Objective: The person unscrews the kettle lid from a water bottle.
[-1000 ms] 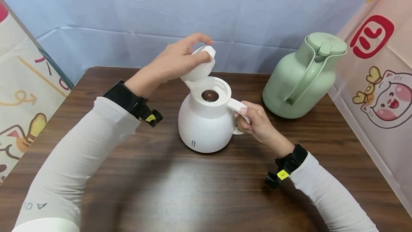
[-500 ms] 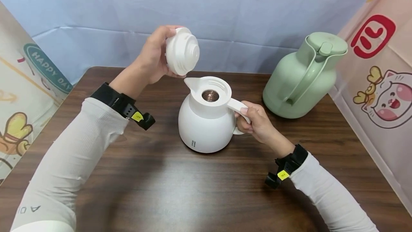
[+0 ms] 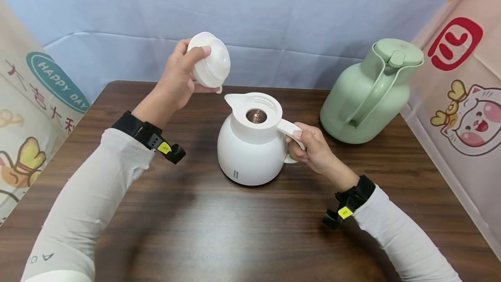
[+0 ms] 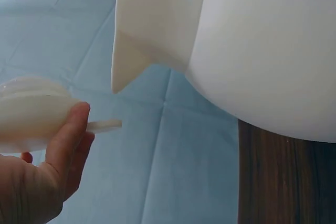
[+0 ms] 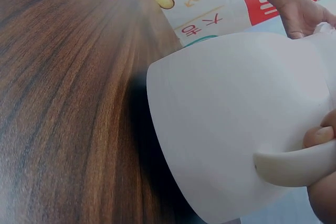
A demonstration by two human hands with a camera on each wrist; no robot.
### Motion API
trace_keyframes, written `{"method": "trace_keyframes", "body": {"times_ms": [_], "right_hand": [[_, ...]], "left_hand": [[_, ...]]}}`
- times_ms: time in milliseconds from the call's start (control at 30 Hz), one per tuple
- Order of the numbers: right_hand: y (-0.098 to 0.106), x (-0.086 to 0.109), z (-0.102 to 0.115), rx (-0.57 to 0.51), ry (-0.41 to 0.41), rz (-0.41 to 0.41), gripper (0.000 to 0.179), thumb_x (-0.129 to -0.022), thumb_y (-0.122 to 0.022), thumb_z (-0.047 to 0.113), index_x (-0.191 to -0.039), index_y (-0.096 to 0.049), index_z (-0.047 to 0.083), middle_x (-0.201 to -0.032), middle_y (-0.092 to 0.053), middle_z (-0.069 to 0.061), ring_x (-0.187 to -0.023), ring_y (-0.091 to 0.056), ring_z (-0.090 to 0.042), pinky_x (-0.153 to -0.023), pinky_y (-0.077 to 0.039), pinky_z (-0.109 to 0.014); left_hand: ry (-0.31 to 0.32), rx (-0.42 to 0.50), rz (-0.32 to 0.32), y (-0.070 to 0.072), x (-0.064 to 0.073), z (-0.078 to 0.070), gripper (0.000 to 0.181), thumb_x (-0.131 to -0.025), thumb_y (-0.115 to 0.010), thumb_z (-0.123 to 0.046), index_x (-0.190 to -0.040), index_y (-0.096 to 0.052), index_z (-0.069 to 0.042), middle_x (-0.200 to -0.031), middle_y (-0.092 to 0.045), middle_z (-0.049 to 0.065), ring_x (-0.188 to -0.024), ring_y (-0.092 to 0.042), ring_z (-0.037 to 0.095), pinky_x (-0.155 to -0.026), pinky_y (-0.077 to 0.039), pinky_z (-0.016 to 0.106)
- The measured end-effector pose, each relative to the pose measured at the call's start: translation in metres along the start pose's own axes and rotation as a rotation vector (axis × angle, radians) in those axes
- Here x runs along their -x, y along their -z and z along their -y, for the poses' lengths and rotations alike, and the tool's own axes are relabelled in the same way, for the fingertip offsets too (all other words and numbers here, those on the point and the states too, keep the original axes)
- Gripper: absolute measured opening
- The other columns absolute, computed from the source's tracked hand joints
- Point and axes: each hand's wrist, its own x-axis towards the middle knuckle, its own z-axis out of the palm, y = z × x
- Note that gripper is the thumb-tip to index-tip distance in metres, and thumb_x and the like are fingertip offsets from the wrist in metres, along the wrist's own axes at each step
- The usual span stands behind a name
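A white jug (image 3: 250, 156) with a pointed spout stands on the table, its round mouth uncovered and a coppery inside showing. My right hand (image 3: 311, 149) grips the jug's handle (image 3: 290, 129) on the right side. Up and to the left of the spout, my left hand (image 3: 176, 75) holds the white lid (image 3: 211, 60) in the air, tilted, with its stepped underside turned to the right. In the left wrist view the lid (image 4: 34, 119) sits between thumb and fingers, with a small tab sticking out. The jug's spout (image 4: 134, 59) is close by, apart from the lid.
A pale green thermos jug (image 3: 365, 95) stands at the back right of the dark wooden table (image 3: 219, 234). Blue cloth (image 3: 156, 8) hangs behind the table's back edge. Printed cloths hang at the left and right sides.
My left hand has moved left, away from above the jug's mouth, carrying the lid and turning it over so its underside shows. My right hand and the jug have stayed in place.
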Motion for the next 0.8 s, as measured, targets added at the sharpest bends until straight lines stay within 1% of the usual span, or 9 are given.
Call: {"method": "trace_keyframes", "body": {"times_ms": [133, 267, 400, 467, 500, 600, 667, 733, 800], "right_hand": [[0.001, 0.0, -0.001, 0.006, -0.005, -0.009, 0.023, -0.089, -0.031, 0.002, -0.083, -0.053, 0.004, -0.045, -0.029, -0.003, -0.036, -0.022, -0.019, -0.034, -0.016, -0.028], [0.001, 0.0, -0.001, 0.007, -0.017, -0.025, 0.022, -0.088, -0.032, 0.002, -0.081, -0.052, 0.004, -0.045, -0.03, -0.002, -0.036, -0.023, -0.018, -0.034, -0.016, -0.028], [0.001, 0.001, -0.001, 0.005, -0.026, -0.028, 0.021, -0.088, -0.033, 0.002, -0.081, -0.053, 0.004, -0.045, -0.031, -0.002, -0.036, -0.023, -0.017, -0.034, -0.017, -0.028], [0.001, 0.001, -0.001, 0.006, -0.023, -0.026, 0.021, -0.088, -0.032, 0.002, -0.081, -0.052, 0.003, -0.045, -0.03, -0.002, -0.036, -0.023, -0.017, -0.035, -0.017, -0.028], [0.001, 0.001, -0.001, 0.005, -0.018, -0.022, 0.021, -0.088, -0.032, 0.002, -0.081, -0.052, 0.003, -0.045, -0.03, -0.002, -0.036, -0.023, -0.018, -0.034, -0.016, -0.028], [0.001, 0.0, -0.002, 0.011, -0.009, -0.018, 0.021, -0.088, -0.031, 0.001, -0.081, -0.051, 0.003, -0.045, -0.029, -0.003, -0.036, -0.022, -0.018, -0.034, -0.016, -0.028], [0.001, 0.0, -0.002, 0.011, -0.003, -0.015, 0.022, -0.088, -0.03, 0.001, -0.082, -0.052, 0.003, -0.045, -0.029, -0.004, -0.036, -0.022, -0.019, -0.034, -0.016, -0.028], [0.001, 0.0, -0.002, 0.01, -0.003, -0.019, 0.023, -0.088, -0.03, 0.001, -0.082, -0.052, 0.003, -0.045, -0.029, -0.004, -0.036, -0.022, -0.019, -0.034, -0.016, -0.028], [0.001, 0.0, -0.002, 0.006, -0.006, -0.023, 0.023, -0.088, -0.031, 0.001, -0.081, -0.052, 0.003, -0.045, -0.029, -0.003, -0.036, -0.022, -0.019, -0.034, -0.016, -0.028]], "left_hand": [[-0.014, -0.01, -0.022, 0.003, 0.0, 0.0, 0.033, -0.086, -0.059, -0.019, -0.115, -0.045, -0.012, -0.118, -0.051, 0.013, -0.096, -0.056, 0.034, -0.065, -0.051, 0.053], [-0.033, -0.049, -0.034, 0.005, 0.002, 0.0, 0.025, -0.088, -0.056, -0.02, -0.108, -0.049, -0.008, -0.112, -0.054, 0.014, -0.091, -0.06, 0.032, -0.062, -0.052, 0.05], [-0.041, -0.085, -0.096, 0.009, 0.003, 0.002, 0.02, -0.09, -0.054, -0.023, -0.1, -0.051, -0.005, -0.102, -0.057, 0.014, -0.08, -0.063, 0.027, -0.054, -0.053, 0.046], [-0.022, -0.104, -0.136, 0.011, 0.003, 0.002, 0.022, -0.09, -0.055, -0.024, -0.099, -0.053, -0.004, -0.101, -0.057, 0.014, -0.077, -0.064, 0.024, -0.053, -0.052, 0.045], [-0.001, -0.105, -0.155, 0.012, 0.004, 0.002, 0.024, -0.091, -0.056, -0.025, -0.1, -0.054, -0.003, -0.101, -0.057, 0.013, -0.077, -0.063, 0.024, -0.054, -0.053, 0.045], [0.073, -0.117, -0.209, 0.015, 0.005, 0.001, 0.034, -0.091, -0.058, -0.03, -0.111, -0.055, -0.003, -0.104, -0.057, 0.012, -0.082, -0.064, 0.023, -0.06, -0.054, 0.04], [0.108, -0.129, -0.238, 0.018, 0.005, 0.001, 0.041, -0.092, -0.057, -0.033, -0.12, -0.053, -0.003, -0.107, -0.056, 0.011, -0.086, -0.063, 0.021, -0.067, -0.054, 0.036], [0.124, -0.138, -0.261, 0.02, 0.006, 0.002, 0.046, -0.092, -0.056, -0.036, -0.124, -0.051, -0.003, -0.108, -0.055, 0.01, -0.088, -0.062, 0.021, -0.072, -0.052, 0.033], [0.125, -0.137, -0.268, 0.022, 0.005, 0.005, 0.047, -0.093, -0.055, -0.037, -0.124, -0.05, -0.002, -0.109, -0.054, 0.01, -0.089, -0.06, 0.02, -0.074, -0.051, 0.032]]}}
